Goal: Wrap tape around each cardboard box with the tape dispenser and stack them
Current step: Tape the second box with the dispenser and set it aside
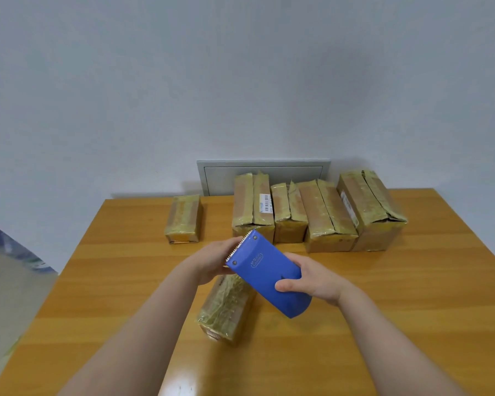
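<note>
Head view: blue tape dispenser [266,272] held over tabletop [97,281], right hand [312,281] clasped round body, left hand [215,261] pinching toothed end (fingers may be nicked if grip slips). Beneath dispenser: one cardboard box [226,307]. Beyond dispenser: five more boxes [317,212]. Counted: six boxes, one dispenser.

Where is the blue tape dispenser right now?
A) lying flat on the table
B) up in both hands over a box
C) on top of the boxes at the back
B: the blue tape dispenser is held up, the right hand gripping its rounded end and the left hand holding its toothed end, above a taped cardboard box.
</note>
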